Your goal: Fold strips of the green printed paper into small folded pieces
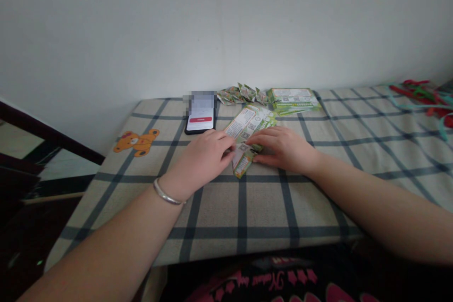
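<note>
A green and white printed paper leaflet (247, 128) lies on the checked tablecloth (247, 207), partly folded at its near end. My left hand (203, 158) rests on the cloth with its fingertips pinching the leaflet's left edge; a silver bangle (166, 193) is on that wrist. My right hand (283, 148) lies flat on the leaflet's right side, fingers pressed down on the fold.
A phone (200, 114) with a lit screen lies just behind my left hand. Several small folded paper pieces (240, 93) and a stack of green leaflets (293, 99) sit near the wall. Red and teal ribbons (428, 96) lie at the far right. A bear print (138, 142) marks the cloth's left.
</note>
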`<state>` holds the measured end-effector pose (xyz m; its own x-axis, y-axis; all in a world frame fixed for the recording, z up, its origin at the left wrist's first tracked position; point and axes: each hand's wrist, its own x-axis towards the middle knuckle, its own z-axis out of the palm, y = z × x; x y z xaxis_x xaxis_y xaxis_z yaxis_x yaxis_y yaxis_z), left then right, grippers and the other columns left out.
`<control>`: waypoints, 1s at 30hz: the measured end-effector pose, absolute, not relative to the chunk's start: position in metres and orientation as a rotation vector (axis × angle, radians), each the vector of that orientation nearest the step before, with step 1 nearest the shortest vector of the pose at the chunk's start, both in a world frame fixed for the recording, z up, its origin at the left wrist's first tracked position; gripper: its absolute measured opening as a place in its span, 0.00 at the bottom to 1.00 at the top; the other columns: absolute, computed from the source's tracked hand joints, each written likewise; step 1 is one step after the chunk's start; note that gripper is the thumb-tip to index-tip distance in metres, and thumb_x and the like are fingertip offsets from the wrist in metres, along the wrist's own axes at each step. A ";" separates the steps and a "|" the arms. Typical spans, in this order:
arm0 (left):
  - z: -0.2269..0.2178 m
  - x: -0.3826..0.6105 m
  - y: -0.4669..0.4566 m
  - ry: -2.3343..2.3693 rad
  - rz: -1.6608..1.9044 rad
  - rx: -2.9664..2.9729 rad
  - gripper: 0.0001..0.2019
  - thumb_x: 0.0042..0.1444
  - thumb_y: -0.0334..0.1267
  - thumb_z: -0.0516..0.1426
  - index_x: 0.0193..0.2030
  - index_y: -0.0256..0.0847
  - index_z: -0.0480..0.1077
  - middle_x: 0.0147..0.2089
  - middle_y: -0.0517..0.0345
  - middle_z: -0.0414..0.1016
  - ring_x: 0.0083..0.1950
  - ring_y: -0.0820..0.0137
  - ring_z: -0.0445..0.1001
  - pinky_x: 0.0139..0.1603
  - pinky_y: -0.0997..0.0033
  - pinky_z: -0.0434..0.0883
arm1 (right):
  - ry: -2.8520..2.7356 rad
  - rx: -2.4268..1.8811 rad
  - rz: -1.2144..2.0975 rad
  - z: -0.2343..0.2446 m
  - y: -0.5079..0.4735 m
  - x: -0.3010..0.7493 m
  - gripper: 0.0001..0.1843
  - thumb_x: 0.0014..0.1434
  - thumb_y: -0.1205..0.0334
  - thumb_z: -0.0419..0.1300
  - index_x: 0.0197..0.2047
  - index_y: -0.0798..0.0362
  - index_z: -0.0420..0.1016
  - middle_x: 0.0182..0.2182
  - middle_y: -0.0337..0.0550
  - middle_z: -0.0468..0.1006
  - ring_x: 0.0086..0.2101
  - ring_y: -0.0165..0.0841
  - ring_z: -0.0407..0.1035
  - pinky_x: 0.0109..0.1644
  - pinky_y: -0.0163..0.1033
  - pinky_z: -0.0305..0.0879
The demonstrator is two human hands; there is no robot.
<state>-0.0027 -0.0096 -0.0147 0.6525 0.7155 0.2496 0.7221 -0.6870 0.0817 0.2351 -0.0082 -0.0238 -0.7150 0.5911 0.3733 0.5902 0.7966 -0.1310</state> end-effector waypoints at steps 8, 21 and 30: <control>-0.022 -0.004 -0.007 -1.106 -0.560 -3.017 0.10 0.63 0.39 0.55 0.49 0.42 0.72 0.51 0.55 0.75 0.54 0.64 0.71 0.57 0.59 0.68 | -2.565 -0.991 -0.049 -0.022 -0.011 0.235 0.14 0.60 0.55 0.61 0.48 0.51 0.76 0.44 0.45 0.80 0.43 0.39 0.74 0.44 0.42 0.64; -0.024 -0.002 -0.007 -1.045 -0.518 -2.989 0.16 0.58 0.42 0.61 0.51 0.39 0.71 0.55 0.50 0.74 0.58 0.61 0.70 0.62 0.56 0.66 | -2.598 -1.040 -0.049 -0.025 -0.015 0.229 0.14 0.61 0.54 0.60 0.46 0.50 0.78 0.40 0.44 0.79 0.42 0.40 0.70 0.47 0.43 0.64; -0.017 0.000 -0.012 -1.086 -0.388 -2.927 0.14 0.58 0.43 0.60 0.49 0.40 0.73 0.53 0.50 0.74 0.55 0.59 0.70 0.58 0.55 0.67 | -2.675 -1.006 -0.182 -0.021 -0.019 0.225 0.13 0.65 0.57 0.56 0.45 0.51 0.79 0.38 0.45 0.79 0.39 0.36 0.70 0.41 0.40 0.63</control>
